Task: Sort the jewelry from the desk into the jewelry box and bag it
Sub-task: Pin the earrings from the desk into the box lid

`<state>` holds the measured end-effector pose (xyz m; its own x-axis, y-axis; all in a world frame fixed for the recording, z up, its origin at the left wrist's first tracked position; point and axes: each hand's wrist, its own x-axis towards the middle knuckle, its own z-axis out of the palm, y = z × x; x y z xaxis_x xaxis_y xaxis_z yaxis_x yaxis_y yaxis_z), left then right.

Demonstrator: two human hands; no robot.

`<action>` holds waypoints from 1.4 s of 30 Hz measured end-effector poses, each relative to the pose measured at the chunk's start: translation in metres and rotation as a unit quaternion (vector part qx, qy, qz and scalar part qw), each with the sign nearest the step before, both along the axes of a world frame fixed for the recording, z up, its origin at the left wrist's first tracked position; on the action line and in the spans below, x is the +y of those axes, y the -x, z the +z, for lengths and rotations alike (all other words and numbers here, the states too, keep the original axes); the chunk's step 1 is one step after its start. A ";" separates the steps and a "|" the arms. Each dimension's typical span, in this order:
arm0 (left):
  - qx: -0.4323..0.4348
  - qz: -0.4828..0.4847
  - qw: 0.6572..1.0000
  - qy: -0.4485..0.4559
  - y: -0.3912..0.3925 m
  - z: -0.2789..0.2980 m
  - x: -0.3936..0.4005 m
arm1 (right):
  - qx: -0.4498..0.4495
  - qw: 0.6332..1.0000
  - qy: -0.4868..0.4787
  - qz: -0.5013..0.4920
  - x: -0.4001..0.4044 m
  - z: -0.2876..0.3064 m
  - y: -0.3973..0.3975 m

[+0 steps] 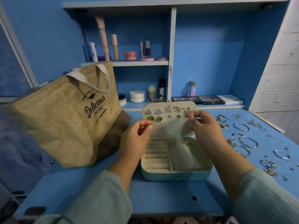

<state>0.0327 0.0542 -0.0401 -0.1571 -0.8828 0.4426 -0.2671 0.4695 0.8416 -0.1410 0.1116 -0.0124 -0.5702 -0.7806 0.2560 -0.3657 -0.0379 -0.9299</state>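
An open pale-blue jewelry box (176,174) sits on the blue desk, its cream lid (169,126) raised and studded with several earrings. My right hand (205,125) pinches a small butterfly earring (189,111) at the lid's upper right corner. My left hand (137,135) hovers just left of the lid, its fingertips pinched together on something too small to make out. The box's ring rolls and open compartment hold nothing I can see. A jute tote bag (64,117) printed "Delicious" stands to the left.
Several loose hoops, bangles and earrings (247,143) lie scattered on the desk to the right. A brown cloth (114,135) lies between bag and box. Cosmetics fill the shelves (129,63) behind; palettes (210,99) lie behind the lid.
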 end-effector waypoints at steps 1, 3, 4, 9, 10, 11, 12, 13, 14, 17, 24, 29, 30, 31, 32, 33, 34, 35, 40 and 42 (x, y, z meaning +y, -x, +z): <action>0.004 0.001 1.000 -0.004 0.000 0.000 0.000 | 0.012 1.000 -0.002 0.005 0.000 -0.002 0.000; 0.016 0.001 1.000 -0.010 0.000 -0.001 -0.002 | 0.032 0.999 -0.004 0.015 0.001 -0.005 -0.001; 0.024 0.001 1.000 -0.015 0.001 -0.002 -0.002 | 0.036 0.999 -0.004 0.019 0.002 -0.006 -0.001; 0.034 0.017 0.999 -0.024 0.001 -0.003 -0.006 | 0.035 0.999 0.009 0.038 0.007 -0.009 0.001; 0.037 0.021 0.999 -0.028 0.001 -0.003 -0.007 | 0.036 0.998 0.013 0.041 0.008 -0.009 0.001; 0.039 0.023 0.998 -0.034 0.001 -0.003 -0.008 | 0.036 0.998 0.017 0.044 0.008 -0.009 0.002; 0.039 0.025 0.998 -0.038 0.001 -0.003 -0.009 | 0.034 0.998 0.021 0.047 0.008 -0.009 0.002; 0.035 0.026 0.998 -0.040 0.001 -0.002 -0.009 | 0.032 0.998 0.024 0.050 0.009 -0.009 0.002; 0.031 0.027 0.998 -0.041 0.002 -0.003 -0.010 | 0.030 0.998 0.025 0.053 0.009 -0.009 0.003; 0.031 0.031 0.998 -0.044 0.003 -0.003 -0.011 | 0.030 0.997 0.027 0.060 0.009 -0.010 0.005; 0.002 0.040 0.999 -0.031 0.002 -0.007 -0.014 | 0.032 0.997 0.032 0.070 0.009 -0.012 0.008; -0.021 0.053 0.998 -0.010 0.002 -0.009 -0.016 | 0.028 0.996 0.035 0.072 0.010 -0.012 0.008; -0.028 0.054 0.998 -0.004 0.002 -0.009 -0.016 | 0.026 0.996 0.037 0.073 0.010 -0.013 0.008; -0.032 0.055 0.998 0.003 0.002 -0.009 -0.016 | 0.025 0.996 0.038 0.073 0.010 -0.012 0.007; -0.037 0.057 0.998 0.009 0.002 -0.008 -0.016 | 0.025 0.996 0.038 0.073 0.011 -0.012 0.007; -0.040 0.058 0.997 0.015 0.002 -0.008 -0.016 | 0.025 0.996 0.038 0.072 0.010 -0.012 0.007; -0.043 0.060 0.997 0.020 0.002 -0.008 -0.016 | 0.024 0.996 0.038 0.071 0.011 -0.013 0.007; -0.045 0.060 0.997 0.025 0.002 -0.008 -0.016 | 0.023 0.997 0.038 0.071 0.010 -0.012 0.006; -0.050 0.059 0.996 0.041 0.003 -0.008 -0.017 | 0.016 0.997 0.042 0.070 0.011 -0.013 0.005; -0.042 0.059 0.997 0.018 0.004 -0.008 -0.017 | 0.022 0.996 0.042 0.069 0.010 -0.014 0.006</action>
